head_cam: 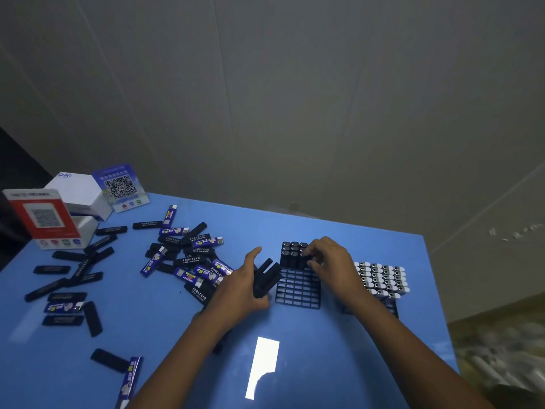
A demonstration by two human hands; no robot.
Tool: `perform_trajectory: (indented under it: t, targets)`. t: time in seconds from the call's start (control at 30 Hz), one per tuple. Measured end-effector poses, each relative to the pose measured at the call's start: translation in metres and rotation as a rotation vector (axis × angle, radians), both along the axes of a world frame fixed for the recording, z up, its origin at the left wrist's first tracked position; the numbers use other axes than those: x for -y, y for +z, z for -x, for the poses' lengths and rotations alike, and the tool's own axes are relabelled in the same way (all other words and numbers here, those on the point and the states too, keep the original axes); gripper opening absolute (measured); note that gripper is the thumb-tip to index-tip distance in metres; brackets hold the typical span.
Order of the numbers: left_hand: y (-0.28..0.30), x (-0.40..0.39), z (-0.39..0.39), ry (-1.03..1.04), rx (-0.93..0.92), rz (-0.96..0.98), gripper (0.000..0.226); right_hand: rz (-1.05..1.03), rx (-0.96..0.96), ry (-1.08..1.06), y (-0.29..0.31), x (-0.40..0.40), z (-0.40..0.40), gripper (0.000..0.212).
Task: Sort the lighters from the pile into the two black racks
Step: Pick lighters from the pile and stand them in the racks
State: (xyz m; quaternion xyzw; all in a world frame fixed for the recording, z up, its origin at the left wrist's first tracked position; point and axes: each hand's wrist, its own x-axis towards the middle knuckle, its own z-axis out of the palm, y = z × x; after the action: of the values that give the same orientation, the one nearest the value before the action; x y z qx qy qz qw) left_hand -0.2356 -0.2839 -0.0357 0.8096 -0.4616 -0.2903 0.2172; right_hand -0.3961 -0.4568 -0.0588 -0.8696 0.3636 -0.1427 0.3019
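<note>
On the glossy blue table (pixel 339 343), the left hand (pixel 240 290) grips a bundle of slim black lighters (pixel 267 277), while the right hand (pixel 331 262) pinches one lighter among those standing upright in the near black grid rack (pixel 298 287). The second black rack (pixel 383 280), just right, holds silver-capped lighters; the loose pile (pixel 188 255) lies to the left.

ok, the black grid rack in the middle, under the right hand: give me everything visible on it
The black plastic grid rack stands on the blue table, an open lattice of small rectangular cells. Only its far rows are filled, with black lighters standing upright, tops up; the near rows are empty. The right hand pinches one lighter at the filled edge. The left hand, gripping a bundle of black lighters, sits just left of the rack. A second, fuller rack stands to the right.
</note>
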Motion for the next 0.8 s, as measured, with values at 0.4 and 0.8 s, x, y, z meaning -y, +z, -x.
perform_trajectory:
  t: [0.4, 0.8]
  targets:
    - [0.007, 0.01, 0.027, -0.074, 0.027, 0.023, 0.106, -0.475, 0.273, 0.098, 0.042, -0.018, 0.014, 0.009]
    - [0.008, 0.005, 0.048, -0.074, 0.063, 0.001, 0.107, -0.674, 0.273, 0.204, 0.048, -0.017, 0.032, 0.009]
